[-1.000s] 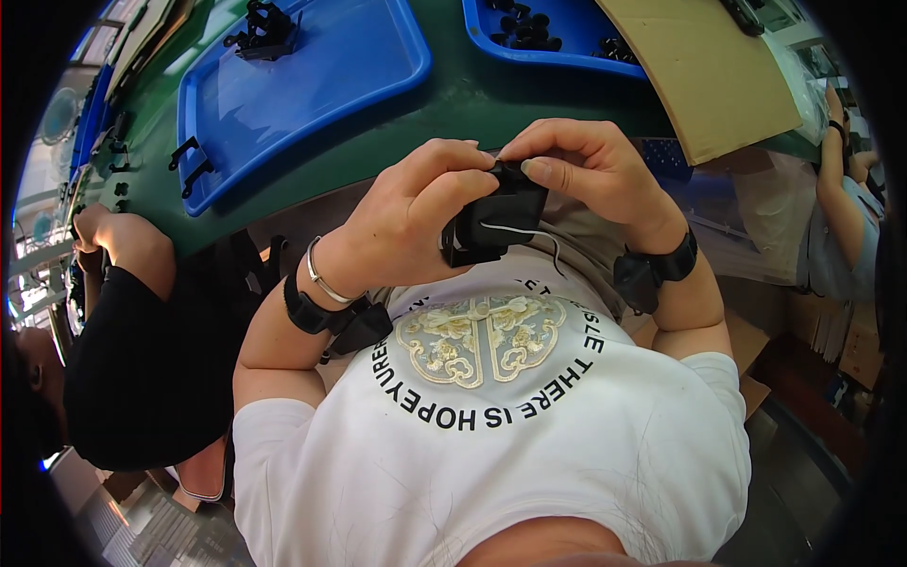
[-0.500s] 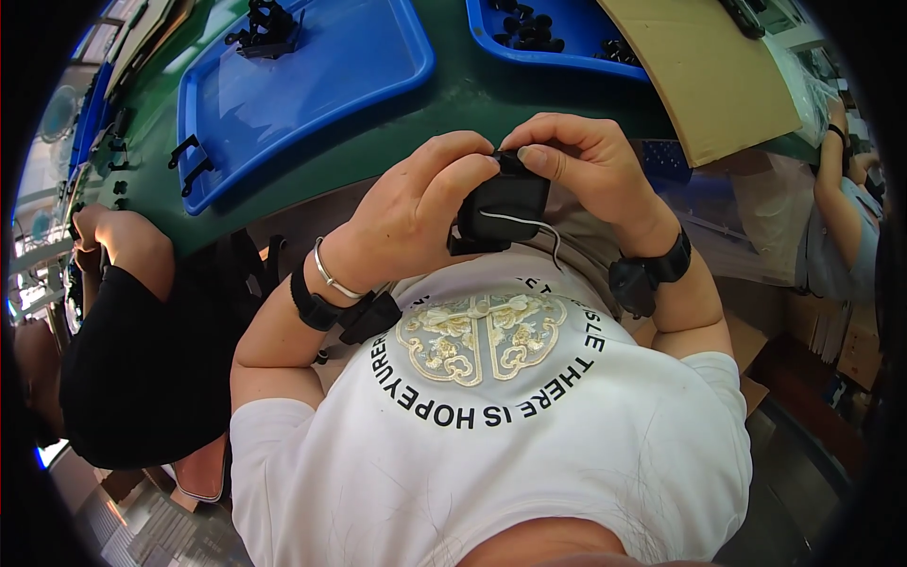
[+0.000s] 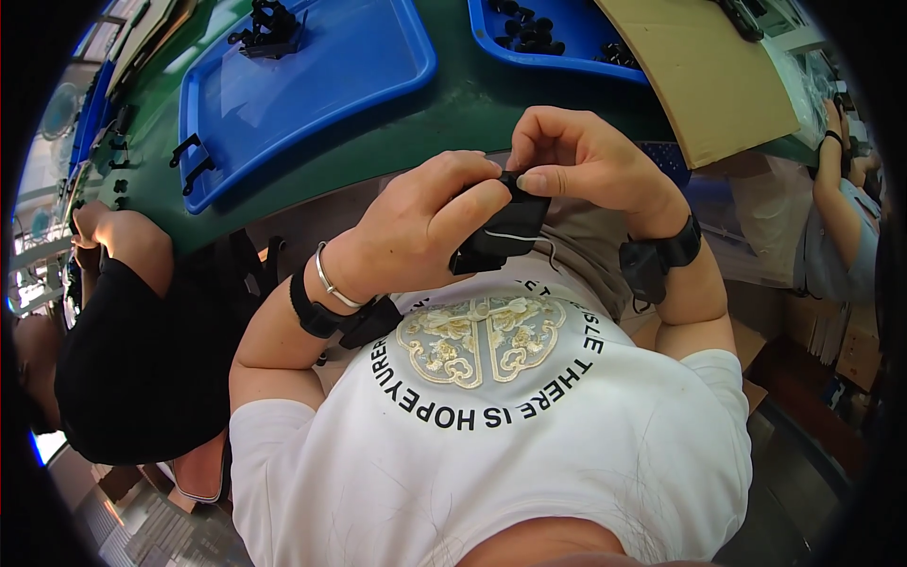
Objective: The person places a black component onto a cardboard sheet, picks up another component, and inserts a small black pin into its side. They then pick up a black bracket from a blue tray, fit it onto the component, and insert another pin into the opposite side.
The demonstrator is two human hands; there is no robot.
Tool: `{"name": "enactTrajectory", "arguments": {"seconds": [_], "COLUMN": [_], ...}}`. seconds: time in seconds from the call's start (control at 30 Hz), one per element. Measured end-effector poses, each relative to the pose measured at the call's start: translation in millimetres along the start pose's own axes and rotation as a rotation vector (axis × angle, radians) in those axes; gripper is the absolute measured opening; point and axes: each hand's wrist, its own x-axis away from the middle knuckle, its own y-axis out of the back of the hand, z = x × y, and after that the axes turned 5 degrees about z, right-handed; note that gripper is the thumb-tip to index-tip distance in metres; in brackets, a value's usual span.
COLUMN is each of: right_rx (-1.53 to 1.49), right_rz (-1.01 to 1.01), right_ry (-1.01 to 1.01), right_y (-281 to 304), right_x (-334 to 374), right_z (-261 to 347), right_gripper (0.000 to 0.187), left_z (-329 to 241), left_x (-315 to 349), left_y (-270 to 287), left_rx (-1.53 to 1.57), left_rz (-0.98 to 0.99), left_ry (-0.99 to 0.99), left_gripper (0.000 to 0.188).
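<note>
A black box-shaped device (image 3: 510, 234) with rounded corners and a thin grey cable (image 3: 545, 248) is held in front of my chest, just off the table's near edge. My left hand (image 3: 416, 219) grips it from the left, fingers wrapped around its side. At the device's upper right edge, the thumb of my right hand (image 3: 600, 170) presses while the other fingers curl above it. Whether a small part sits between those fingers is hidden. Both wrists carry black straps with small black modules.
On the green table (image 3: 453, 109) lies a blue tray (image 3: 331, 85) with a black assembly (image 3: 269, 30) and a black bracket (image 3: 196, 163) at its edge. Another blue tray (image 3: 576, 61) contains several small black parts, beside cardboard (image 3: 704, 85). Other people sit at left and right.
The device has tilted and dropped slightly, so less of its broad face shows. My right hand's fingers have lifted and curled, with the thumb still at the device's top edge.
</note>
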Motion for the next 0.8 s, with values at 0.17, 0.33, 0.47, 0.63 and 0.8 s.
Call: {"name": "enactTrajectory", "arguments": {"seconds": [0.17,0.33,0.47,0.63,0.8], "right_rx": [-0.078,-0.15,-0.024,0.081,0.108], "right_rz": [-0.146,-0.214,-0.249,-0.318,-0.396], "right_ry": [0.057,0.099,0.141,0.14,0.154], "right_y": [-15.8,-19.0,-21.2,-31.4,-35.4], "right_x": [0.5,7.5,7.4,11.1,8.2], "right_z": [-7.2,1.6,-1.6,-4.2,-3.2], "right_gripper": [0.027,0.019,0.016,0.015,0.015], "left_z": [-0.6,-0.4,-1.8,-1.1,1.5], "left_x": [-3.5,-4.4,-7.0,-5.1,-5.1], "left_y": [0.9,3.4,2.9,0.1,-4.1], "left_rx": [0.058,0.038,0.034,0.013,-0.031], "left_rz": [-0.05,-0.033,-0.068,-0.077,-0.086], "left_ry": [0.019,0.047,0.025,0.007,-0.015], "left_gripper": [0.058,0.058,0.057,0.052,0.049]}}
